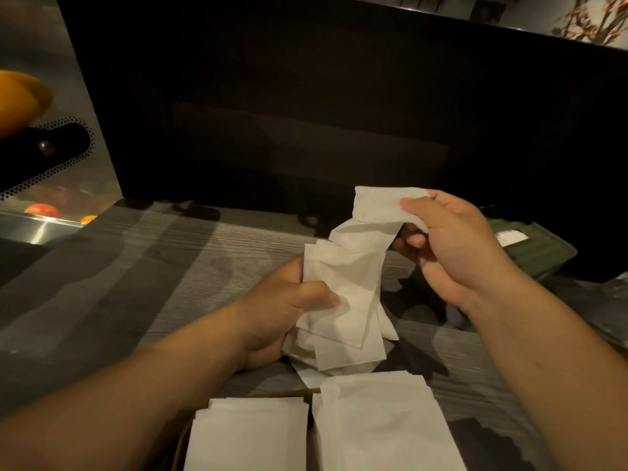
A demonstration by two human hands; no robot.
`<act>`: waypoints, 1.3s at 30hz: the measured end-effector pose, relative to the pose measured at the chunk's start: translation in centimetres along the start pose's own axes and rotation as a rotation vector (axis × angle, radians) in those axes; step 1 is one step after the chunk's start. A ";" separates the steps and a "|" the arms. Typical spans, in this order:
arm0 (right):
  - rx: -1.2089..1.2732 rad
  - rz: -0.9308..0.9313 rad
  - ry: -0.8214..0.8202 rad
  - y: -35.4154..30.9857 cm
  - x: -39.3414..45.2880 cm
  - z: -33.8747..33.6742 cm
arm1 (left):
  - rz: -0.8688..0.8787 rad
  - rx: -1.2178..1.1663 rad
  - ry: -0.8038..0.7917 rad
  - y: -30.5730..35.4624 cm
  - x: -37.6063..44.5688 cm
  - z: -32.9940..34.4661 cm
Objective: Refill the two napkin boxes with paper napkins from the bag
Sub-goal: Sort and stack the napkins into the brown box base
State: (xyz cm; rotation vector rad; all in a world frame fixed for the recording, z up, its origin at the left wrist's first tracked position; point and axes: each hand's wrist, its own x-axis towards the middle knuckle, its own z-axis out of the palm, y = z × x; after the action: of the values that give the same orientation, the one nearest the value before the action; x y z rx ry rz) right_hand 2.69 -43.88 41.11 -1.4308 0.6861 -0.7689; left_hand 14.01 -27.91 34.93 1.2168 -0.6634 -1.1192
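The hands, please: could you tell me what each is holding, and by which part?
The left hand grips a loose bunch of napkins along its left side. The right hand pinches the top end of one napkin drawn up from it.

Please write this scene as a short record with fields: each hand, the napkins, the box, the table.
left hand: grips a loose bunch of napkins
right hand: pinches the top napkin of that bunch, raised
stacks: two flat napkin stacks side by side at the near edge
box: green box at right, white paper showing in its slot
table: grey wood grain
bag: cannot tell
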 end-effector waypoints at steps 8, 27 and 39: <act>0.280 -0.298 -0.390 -4.4 -1.6 -1.8 | -0.060 -0.181 0.030 0.2 0.3 -0.2; -0.482 -0.164 -0.271 -0.9 -1.4 0.4 | -0.109 -0.230 -0.023 0.5 -0.1 0.1; -0.991 -0.449 -0.575 -1.5 -1.3 -0.6 | -0.013 -0.178 0.090 0.3 0.0 -0.1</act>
State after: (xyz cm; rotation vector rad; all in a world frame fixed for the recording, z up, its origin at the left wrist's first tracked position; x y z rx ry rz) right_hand 1.31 -43.17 42.51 -2.6327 0.2691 -0.2753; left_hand 14.19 -27.90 35.19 1.1133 -0.4779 -1.1029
